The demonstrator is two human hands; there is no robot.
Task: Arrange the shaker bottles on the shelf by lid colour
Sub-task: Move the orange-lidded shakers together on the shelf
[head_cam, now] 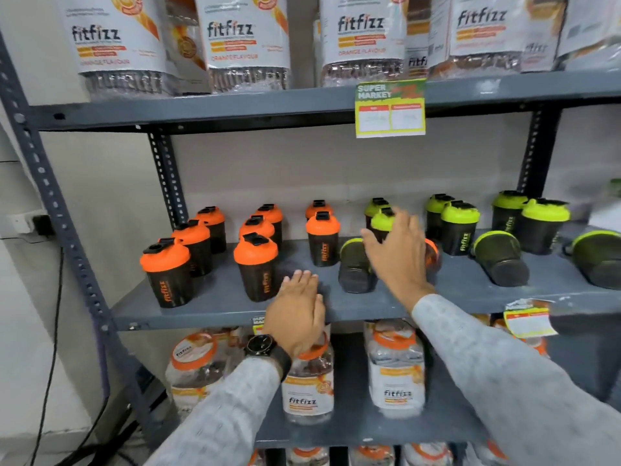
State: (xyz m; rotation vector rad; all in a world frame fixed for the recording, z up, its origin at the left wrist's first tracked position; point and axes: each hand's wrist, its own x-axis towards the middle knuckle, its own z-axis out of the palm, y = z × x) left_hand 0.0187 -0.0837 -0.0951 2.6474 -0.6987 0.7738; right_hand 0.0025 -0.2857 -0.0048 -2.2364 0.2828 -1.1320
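On the grey middle shelf, several black shaker bottles with orange lids stand upright on the left. Several with green lids stand upright on the right. Three green-lidded bottles lie on their sides: one at the centre, one further right and one at the right edge. An orange-lidded bottle lies mostly hidden behind my right hand, which is spread open just in front of it. My left hand hovers flat and empty over the shelf's front edge.
Fitfizz pouches fill the top shelf, and a yellow price tag hangs from its edge. Clear jars with orange lids stand on the shelf below. A slotted upright bounds the left side, with a wall socket beside it.
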